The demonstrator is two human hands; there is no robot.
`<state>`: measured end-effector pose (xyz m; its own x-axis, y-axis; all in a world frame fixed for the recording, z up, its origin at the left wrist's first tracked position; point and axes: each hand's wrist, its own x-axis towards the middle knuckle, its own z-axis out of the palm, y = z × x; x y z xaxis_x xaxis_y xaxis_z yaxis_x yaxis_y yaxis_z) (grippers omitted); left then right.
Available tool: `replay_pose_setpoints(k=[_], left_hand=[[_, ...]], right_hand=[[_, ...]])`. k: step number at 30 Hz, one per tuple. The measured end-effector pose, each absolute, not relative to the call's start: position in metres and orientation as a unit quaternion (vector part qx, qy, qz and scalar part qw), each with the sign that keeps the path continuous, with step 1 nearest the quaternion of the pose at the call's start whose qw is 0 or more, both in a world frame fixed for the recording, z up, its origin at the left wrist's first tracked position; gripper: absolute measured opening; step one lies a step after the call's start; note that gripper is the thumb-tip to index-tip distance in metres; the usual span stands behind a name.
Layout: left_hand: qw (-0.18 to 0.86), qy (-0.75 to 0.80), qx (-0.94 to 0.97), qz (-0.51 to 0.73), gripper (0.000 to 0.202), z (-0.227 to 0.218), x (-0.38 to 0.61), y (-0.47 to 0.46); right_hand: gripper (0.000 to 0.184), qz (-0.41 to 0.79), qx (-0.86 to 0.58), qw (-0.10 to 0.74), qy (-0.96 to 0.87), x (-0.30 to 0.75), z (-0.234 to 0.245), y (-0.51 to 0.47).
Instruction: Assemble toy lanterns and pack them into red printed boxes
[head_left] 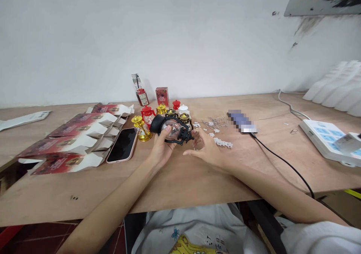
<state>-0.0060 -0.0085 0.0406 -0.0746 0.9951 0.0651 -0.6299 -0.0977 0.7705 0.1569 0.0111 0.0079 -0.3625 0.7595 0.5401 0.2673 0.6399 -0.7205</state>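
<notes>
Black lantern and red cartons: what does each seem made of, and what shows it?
Black lantern: likely satin plastic, by its even colour; its clear, shiny globe could be plastic or glass. Red cartons: probably thin smooth card, by the creased white flaps.

In the grip, the lantern [184, 134] is showing matt plastic and a glossy globe [174, 128] — beneath it, the table [175, 190] is looking like smooth wood.
</notes>
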Motion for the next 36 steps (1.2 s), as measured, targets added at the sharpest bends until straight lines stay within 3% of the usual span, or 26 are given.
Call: replay_pose_setpoints(k=[6,17,24,36], left_hand=[[0.621,0.269,0.32,0.663,0.044,0.042,-0.003,-0.013],[0.612,0.273,0.373,0.642,0.049,0.038,-0.002,-0.016],[0.592,0.283,0.378,0.653,0.041,0.039,0.002,-0.016],[0.535,0.299,0.391,0.686,0.042,0.031,0.013,-0.021]], right_hand=[[0.06,0.16,-0.325,0.504,-0.784,0.157,0.007,0.008],[0.051,0.037,-0.3,0.555,-0.775,0.159,0.005,0.005],[0.025,0.109,-0.295,0.558,-0.768,0.161,0.012,-0.001],[0.018,0.214,-0.362,0.538,-0.73,0.157,0.013,0.001]])
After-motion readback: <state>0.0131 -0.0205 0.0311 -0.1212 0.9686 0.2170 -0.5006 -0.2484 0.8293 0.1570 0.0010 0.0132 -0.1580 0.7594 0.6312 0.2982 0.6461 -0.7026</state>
